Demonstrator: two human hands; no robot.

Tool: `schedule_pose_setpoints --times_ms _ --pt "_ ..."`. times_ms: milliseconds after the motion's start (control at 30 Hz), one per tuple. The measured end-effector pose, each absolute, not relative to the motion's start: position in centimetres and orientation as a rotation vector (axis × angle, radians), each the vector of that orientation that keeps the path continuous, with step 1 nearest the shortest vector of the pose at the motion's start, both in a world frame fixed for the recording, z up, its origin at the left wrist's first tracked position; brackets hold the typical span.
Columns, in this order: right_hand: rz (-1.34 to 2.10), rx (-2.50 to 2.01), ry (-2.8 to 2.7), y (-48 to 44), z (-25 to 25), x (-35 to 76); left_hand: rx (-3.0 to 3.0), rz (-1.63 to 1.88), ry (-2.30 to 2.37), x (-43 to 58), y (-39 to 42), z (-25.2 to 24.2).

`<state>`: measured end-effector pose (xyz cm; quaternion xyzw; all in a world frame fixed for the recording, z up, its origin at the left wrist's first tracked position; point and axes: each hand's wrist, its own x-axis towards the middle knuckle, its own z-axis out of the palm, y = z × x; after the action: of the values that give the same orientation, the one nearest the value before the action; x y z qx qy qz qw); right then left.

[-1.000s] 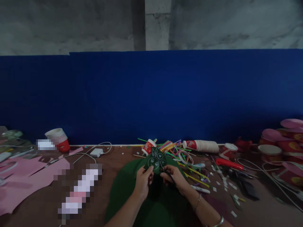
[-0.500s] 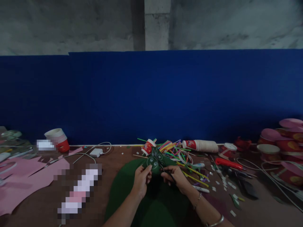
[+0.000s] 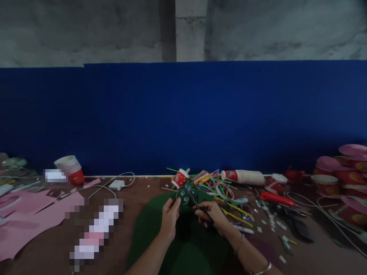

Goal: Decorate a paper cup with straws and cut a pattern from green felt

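My left hand [image 3: 171, 212] pinches a small dark green cut-out [image 3: 182, 197] by its lower left edge. The cut-out carries white drawn lines: round shapes with eyes, and a leaf shape at the top. Black-handled scissors [image 3: 207, 214] are in my right hand [image 3: 212, 217], fingers wrapped around the handles. Their blades reach up and left to the cut-out and lie against its right part; whether they are open there I cannot make out. Below both hands lies a large dark green sheet [image 3: 155, 233] with a rounded edge.
Behind my hands are a red paper cup [image 3: 180, 178] and colourful strips [image 3: 205, 178]. Stacked paper cups [image 3: 243, 177] lie to the right, near a red-handled tool [image 3: 276, 198] and white scraps [image 3: 271, 220]. Pink sheets [image 3: 43, 217] and a white charger [image 3: 117, 185] are left. A blue panel [image 3: 183, 114] stands behind.
The green cut-out has shifted slightly and turned in my left hand. The scissor blades now lie across its right part at a slightly different angle. Other things look unmoved.
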<state>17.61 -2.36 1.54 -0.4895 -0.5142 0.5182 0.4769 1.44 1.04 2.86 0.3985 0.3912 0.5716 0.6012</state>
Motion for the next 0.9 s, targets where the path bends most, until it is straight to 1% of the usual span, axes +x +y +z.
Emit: schedule_pose_setpoints --times_ms 300,633,767,900 --pt "1.275 -1.225 -1.323 -2.3 1.6 17.7 0.988 1.273 0.944 1.2 1.3 2.6" --pt "1.275 -1.267 -1.413 -2.7 2.0 17.8 0.788 1.416 1.062 1.0 1.6 2.2" --pt "1.306 -1.244 -1.301 -2.7 2.6 17.4 0.780 1.469 1.075 1.0 1.8 1.5" --pt "1.257 -1.098 -1.117 -2.7 2.9 16.5 0.978 1.413 0.932 1.1 1.1 1.9"
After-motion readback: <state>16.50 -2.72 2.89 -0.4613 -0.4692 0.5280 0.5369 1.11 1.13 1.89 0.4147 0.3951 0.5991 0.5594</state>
